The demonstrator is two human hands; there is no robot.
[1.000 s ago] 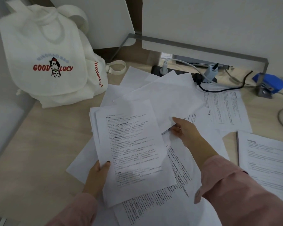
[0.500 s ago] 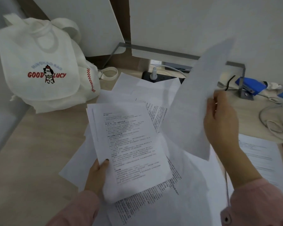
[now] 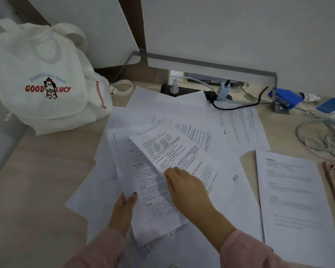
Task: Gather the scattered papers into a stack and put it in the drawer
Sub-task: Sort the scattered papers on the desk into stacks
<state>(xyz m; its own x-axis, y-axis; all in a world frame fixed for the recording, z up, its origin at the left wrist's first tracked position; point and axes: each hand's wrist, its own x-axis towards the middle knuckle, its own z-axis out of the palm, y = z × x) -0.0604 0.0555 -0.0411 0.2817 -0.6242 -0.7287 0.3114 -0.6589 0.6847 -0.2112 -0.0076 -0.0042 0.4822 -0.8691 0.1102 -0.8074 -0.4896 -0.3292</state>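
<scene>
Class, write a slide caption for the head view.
Left hand grips gathered papers; right hand adds another sheet.

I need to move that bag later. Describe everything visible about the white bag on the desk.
The white bag looks like soft fabric, slumped upright at the desk's far left corner against the wall. It has a front flap printed GOOD LUCY in red around a cartoon dog, red chevron stitching down its right side, looped straps on top and one trailing right. No paper visibly touches it.
</scene>
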